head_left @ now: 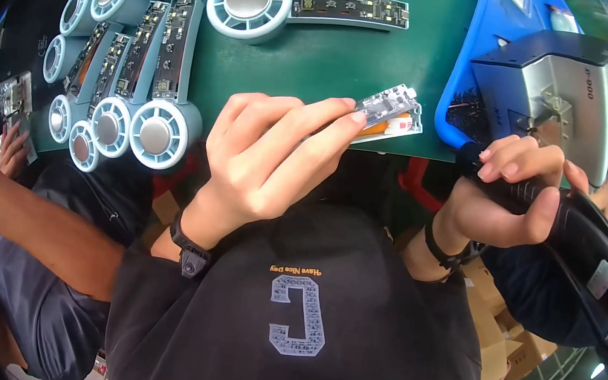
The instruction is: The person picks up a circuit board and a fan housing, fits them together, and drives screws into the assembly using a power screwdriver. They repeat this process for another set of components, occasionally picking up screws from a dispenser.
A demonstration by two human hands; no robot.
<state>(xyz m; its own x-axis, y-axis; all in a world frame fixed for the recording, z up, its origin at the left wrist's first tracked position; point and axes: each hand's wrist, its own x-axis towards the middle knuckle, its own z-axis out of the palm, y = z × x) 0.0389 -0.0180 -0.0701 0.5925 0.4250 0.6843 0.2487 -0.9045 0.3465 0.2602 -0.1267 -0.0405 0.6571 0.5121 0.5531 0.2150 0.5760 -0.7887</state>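
Note:
My left hand [279, 149] is closed, fingertips and thumb pinching a circuit board [386, 104] at the table's near edge. The board sits tilted over an open pale shell [406, 133], where an orange part and a white one show underneath. My palm and fingers hide the shell's other end. My right hand [522, 179] is curled round a black electric screwdriver [580, 231], in front of a silver-and-black screw feeder [566, 93]. Its tip is hard to make out.
Several light-blue handheld fans with exposed boards, one of them a fan [249, 2], lie on the green table [319, 63]. A blue tray [458, 80] stands by the feeder. A co-worker's arm [48, 231] reaches in at left; cardboard boxes [527, 353] sit below right.

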